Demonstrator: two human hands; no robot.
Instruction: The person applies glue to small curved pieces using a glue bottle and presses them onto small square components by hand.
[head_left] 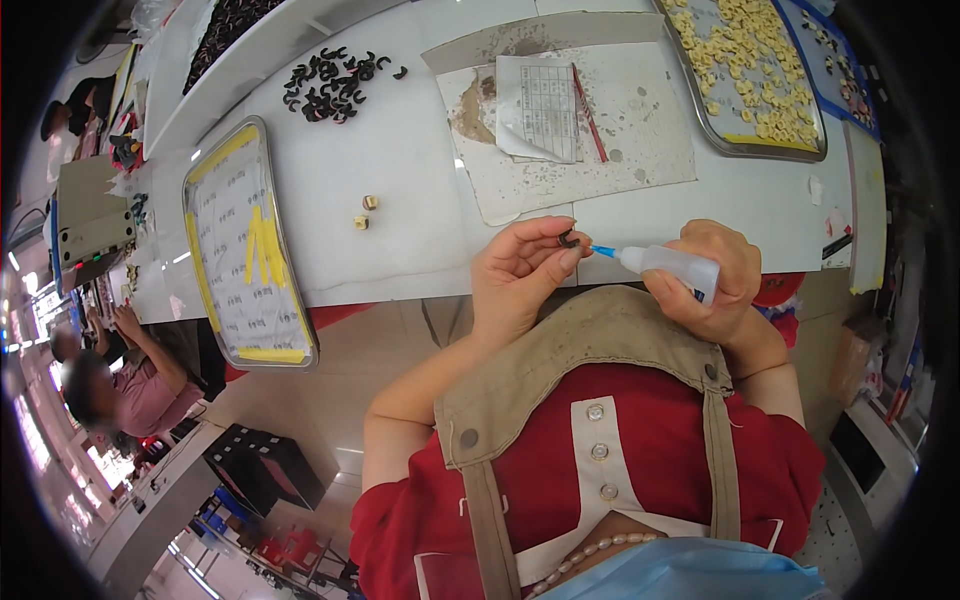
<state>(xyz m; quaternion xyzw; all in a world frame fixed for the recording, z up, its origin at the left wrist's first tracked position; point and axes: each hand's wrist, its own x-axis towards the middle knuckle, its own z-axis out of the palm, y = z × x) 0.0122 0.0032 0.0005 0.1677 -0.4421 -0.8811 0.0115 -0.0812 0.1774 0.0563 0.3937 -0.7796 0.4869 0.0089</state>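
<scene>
Between the fingertips of my left hand (522, 272) is a small dark curved piece (568, 239), much like the ones piled on the table. My right hand (712, 277) grips a translucent squeeze bottle (668, 268) with a blue nozzle (603, 251). The nozzle points left at the dark piece, close to it; whether they touch I cannot tell. Both hands are over the table's near edge. Beyond them lies a pile of dark curved pieces (331, 88). Two small cream-and-dark pieces (366, 211) sit nearer, left of my left hand.
A tray with yellow tape strips (228, 340) lies left. A stained cardboard sheet (640, 150) bears a printed paper (535, 105) and a red pen (590, 115). Far right, a metal tray (818, 148) holds many cream pieces. Another person (150, 375) sits at far left.
</scene>
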